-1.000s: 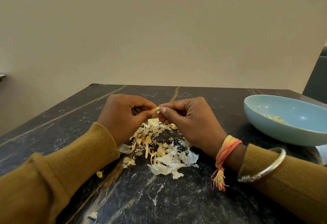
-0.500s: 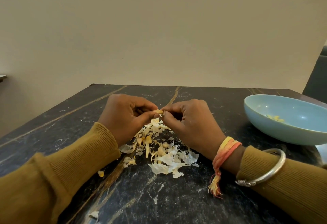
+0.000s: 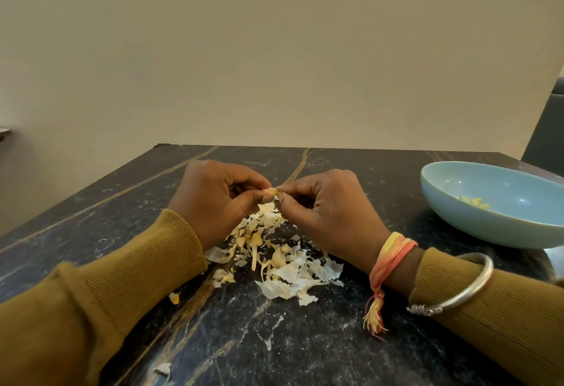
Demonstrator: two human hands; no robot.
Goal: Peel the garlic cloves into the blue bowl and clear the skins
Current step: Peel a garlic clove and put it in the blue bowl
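Note:
A small pale garlic clove (image 3: 271, 192) is pinched between the fingertips of both hands above the table's middle. My left hand (image 3: 213, 199) holds it from the left with thumb and forefinger. My right hand (image 3: 326, 215) pinches its right end, fingers curled. Under the hands lies a heap of white and yellowish garlic skins (image 3: 280, 260). The blue bowl (image 3: 457, 215) stands at the right, with a few peeled yellow cloves (image 3: 475, 202) inside.
The black marble table (image 3: 274, 340) carries stray skin bits: one (image 3: 174, 297) near my left sleeve, another (image 3: 162, 370) at the front edge. A plain wall rises just behind the table. A dark chair (image 3: 546, 129) stands at the far right.
Both hands have turned the clove slightly between their fingertips and stayed in place above the skin heap. The bowl and skins have not moved.

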